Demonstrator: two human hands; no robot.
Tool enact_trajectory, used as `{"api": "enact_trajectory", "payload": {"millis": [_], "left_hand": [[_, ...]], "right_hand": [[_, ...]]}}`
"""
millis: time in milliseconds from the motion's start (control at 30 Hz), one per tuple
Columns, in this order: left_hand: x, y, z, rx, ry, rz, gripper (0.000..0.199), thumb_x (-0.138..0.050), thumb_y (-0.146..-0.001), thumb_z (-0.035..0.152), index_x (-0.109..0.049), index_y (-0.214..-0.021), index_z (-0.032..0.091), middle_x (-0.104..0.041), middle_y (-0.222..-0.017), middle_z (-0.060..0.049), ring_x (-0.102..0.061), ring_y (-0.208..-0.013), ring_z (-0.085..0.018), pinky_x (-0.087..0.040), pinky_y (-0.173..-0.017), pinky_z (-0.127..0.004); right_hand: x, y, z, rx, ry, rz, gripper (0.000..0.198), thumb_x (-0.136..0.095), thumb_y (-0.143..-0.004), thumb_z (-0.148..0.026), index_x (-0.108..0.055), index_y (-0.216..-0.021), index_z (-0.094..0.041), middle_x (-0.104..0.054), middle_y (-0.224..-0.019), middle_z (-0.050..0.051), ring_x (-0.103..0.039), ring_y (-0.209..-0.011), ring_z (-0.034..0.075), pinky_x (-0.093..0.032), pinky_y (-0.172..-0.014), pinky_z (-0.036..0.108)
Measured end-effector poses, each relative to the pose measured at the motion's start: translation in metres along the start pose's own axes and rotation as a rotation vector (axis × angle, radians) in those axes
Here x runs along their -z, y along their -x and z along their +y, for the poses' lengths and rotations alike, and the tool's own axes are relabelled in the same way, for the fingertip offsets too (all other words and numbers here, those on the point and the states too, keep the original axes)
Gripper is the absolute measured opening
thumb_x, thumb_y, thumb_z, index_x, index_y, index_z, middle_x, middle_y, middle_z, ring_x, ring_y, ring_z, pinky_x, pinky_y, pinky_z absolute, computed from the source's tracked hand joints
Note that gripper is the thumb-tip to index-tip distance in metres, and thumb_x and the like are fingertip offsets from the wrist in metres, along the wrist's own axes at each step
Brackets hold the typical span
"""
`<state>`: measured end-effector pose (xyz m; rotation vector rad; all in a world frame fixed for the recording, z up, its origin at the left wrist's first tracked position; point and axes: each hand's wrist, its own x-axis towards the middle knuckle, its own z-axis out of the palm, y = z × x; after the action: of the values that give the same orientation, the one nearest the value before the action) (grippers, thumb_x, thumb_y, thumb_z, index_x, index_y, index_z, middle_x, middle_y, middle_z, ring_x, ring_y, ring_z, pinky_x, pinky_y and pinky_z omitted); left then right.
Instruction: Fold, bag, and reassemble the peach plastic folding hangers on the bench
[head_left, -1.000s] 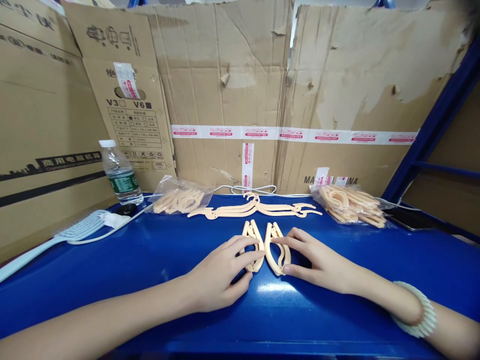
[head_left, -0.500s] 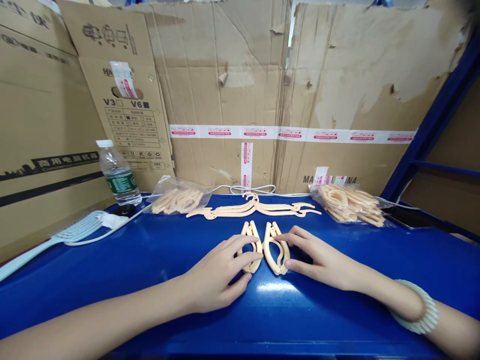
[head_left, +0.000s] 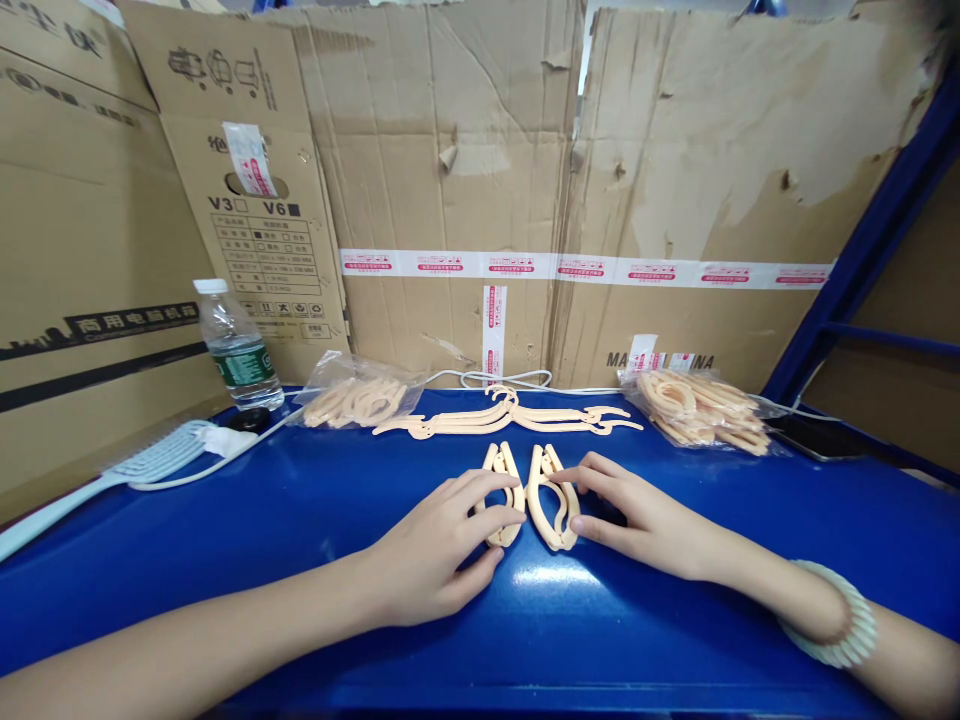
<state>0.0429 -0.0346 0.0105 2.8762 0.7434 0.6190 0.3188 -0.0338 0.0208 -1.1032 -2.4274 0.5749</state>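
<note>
Two cream plastic folding hangers, folded up, lie side by side on the blue tabletop (head_left: 465,650). My left hand (head_left: 442,545) holds the left folded hanger (head_left: 517,490), its fingers laid across it and the thumb near its lower end. On the right folded hanger (head_left: 535,500), my right hand (head_left: 637,515) has the index finger at the upper part and the thumb against the lower outer edge. Fingers partly cover both pieces. Just beyond them, unfolded cream hangers (head_left: 465,422) lie spread out, hooks pointing away from me.
Clear bags of cream hanger parts lie at the back left (head_left: 352,400) and back right (head_left: 705,410). A water bottle (head_left: 238,350), a light blue hairbrush (head_left: 154,455) and a white cable (head_left: 247,448) are on the left. A dark phone (head_left: 817,437) lies right. Cardboard (head_left: 450,190) walls the back.
</note>
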Motion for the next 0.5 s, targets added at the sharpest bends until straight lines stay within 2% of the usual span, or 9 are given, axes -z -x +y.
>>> {"api": "enact_trajectory", "payload": {"millis": [300, 500], "left_hand": [[-0.0016, 0.0014, -0.0005, -0.004, 0.014, 0.005, 0.037, -0.047, -0.090, 0.013, -0.055, -0.124, 0.022, -0.046, -0.140, -0.013, -0.048, -0.123, -0.028, -0.044, -0.101, -0.047], [-0.0012, 0.0012, 0.0004, -0.019, 0.046, 0.066, 0.034, -0.047, -0.092, 0.014, -0.057, -0.124, 0.021, -0.051, -0.136, -0.013, -0.049, -0.123, -0.028, -0.043, -0.102, -0.045]], "right_hand": [[-0.0012, 0.0001, 0.0039, -0.007, 0.006, 0.010, 0.036, -0.050, -0.099, -0.044, -0.055, -0.127, -0.022, -0.053, -0.105, 0.006, -0.055, -0.096, 0.021, -0.046, -0.087, 0.035], [-0.0021, -0.0005, 0.0074, 0.000, 0.018, 0.028, 0.037, -0.049, -0.099, -0.043, -0.055, -0.127, -0.021, -0.054, -0.102, 0.007, -0.056, -0.093, 0.021, -0.047, -0.082, 0.034]]}}
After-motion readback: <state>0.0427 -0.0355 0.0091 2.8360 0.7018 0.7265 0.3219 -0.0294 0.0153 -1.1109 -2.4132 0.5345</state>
